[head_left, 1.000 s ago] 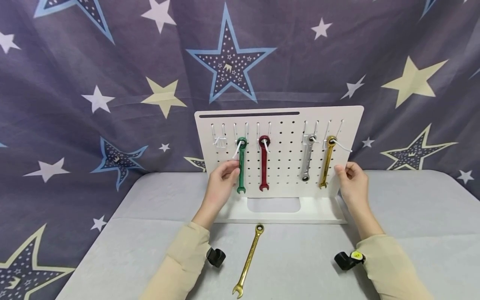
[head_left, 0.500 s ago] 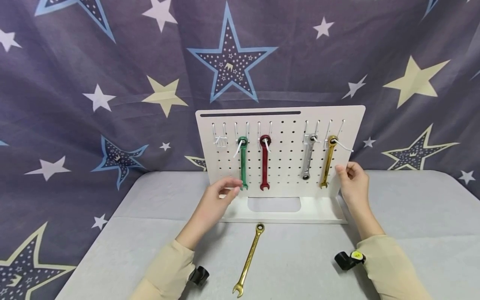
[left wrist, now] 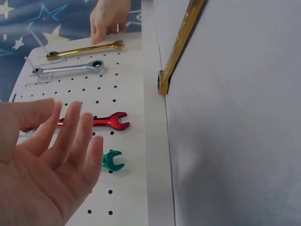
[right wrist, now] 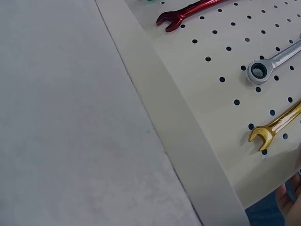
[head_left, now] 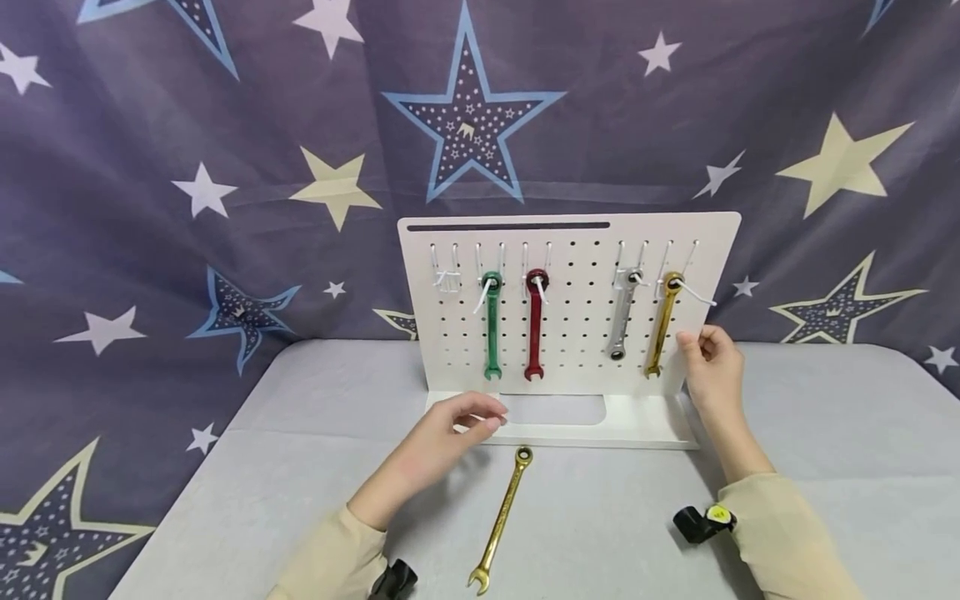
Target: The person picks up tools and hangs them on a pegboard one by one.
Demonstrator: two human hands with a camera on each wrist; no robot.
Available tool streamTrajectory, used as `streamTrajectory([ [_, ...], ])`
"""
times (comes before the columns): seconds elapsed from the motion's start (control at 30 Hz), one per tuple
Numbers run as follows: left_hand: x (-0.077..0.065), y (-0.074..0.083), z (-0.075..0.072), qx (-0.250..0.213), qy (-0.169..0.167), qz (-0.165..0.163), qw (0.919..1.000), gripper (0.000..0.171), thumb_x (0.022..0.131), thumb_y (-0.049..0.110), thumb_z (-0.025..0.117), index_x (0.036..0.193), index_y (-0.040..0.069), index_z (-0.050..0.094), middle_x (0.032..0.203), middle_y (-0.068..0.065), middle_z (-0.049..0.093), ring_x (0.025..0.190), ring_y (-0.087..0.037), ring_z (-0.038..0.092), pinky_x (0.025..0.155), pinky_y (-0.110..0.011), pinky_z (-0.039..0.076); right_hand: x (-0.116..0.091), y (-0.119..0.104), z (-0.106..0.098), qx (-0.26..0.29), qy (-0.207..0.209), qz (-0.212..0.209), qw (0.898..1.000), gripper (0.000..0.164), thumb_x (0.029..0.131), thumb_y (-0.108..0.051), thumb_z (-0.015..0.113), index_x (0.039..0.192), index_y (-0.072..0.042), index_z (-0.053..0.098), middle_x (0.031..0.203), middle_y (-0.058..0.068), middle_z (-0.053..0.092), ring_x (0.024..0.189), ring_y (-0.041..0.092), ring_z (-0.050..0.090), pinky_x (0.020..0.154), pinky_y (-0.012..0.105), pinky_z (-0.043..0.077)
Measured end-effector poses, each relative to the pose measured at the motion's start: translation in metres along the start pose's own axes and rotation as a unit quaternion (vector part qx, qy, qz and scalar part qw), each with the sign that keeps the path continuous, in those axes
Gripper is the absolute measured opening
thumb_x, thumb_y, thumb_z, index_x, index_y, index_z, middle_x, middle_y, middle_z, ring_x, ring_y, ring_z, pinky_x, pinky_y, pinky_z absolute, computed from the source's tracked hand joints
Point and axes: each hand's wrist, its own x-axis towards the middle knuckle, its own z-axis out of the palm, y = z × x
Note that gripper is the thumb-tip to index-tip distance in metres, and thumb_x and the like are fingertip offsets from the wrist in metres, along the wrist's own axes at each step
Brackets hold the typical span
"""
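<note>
My left hand point(head_left: 453, 429) hovers before the lower left of a white pegboard point(head_left: 675, 223), fingers loosely bent with nothing in them. In the left wrist view its palm and fingers overlap the red wrench. At the board's right edge my right hand point(head_left: 716, 371) grips the panel, thumb in front and fingers mostly hidden behind. From the board's hooks hang a green wrench point(head_left: 492, 329), a red wrench point(head_left: 535, 329), a silver wrench point(head_left: 622, 321) and a gold wrench point(head_left: 663, 325). Another gold wrench point(head_left: 501, 521) lies on the table, ring end toward the board.
An unoccupied white hook point(head_left: 447, 282) sits at the board's upper left. The board stands on a white base point(head_left: 645, 429) with a cutout, on a grey-covered table point(head_left: 600, 517). Behind hangs a dark star-patterned cloth point(head_left: 585, 50).
My left hand has let go of the board's left side beside the green wrench and moved down toward the base. My right hand keeps its grip on the right edge.
</note>
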Motion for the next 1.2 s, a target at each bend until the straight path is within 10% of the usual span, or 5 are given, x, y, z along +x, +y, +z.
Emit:
streamTrajectory([
  [0.43, -0.011, -0.004, 0.014, 0.023, -0.14, -0.071, 0.9874, 0.029, 0.09, 0.011, 0.073, 0.116, 0.003, 0.064, 0.1, -0.003, 0.064, 0.077, -0.014, 0.059, 0.059, -0.028, 0.05, -0.003, 0.002, 0.001, -0.001, 0.011, -0.025, 1.0, 0.02, 0.096, -0.01, 0.065, 0.094, 0.008, 0.057, 0.069, -0.025, 0.047, 0.067, -0.005, 0.046, 0.061, 0.009, 0.038],
  [1.2, -0.019, -0.002, 0.019, 0.118, -0.2, -0.076, 0.9696, 0.065, 0.069, -0.004, 0.085, 0.122, 0.005, 0.049, 0.097, 0.001, 0.053, 0.076, -0.008, 0.054, 0.068, -0.023, 0.045, -0.003, 0.0, 0.001, 0.002, 0.018, -0.044, 0.999, 0.021, 0.096, -0.008, 0.064, 0.097, 0.011, 0.056, 0.07, -0.028, 0.047, 0.068, -0.006, 0.046, 0.061, 0.009, 0.038],
])
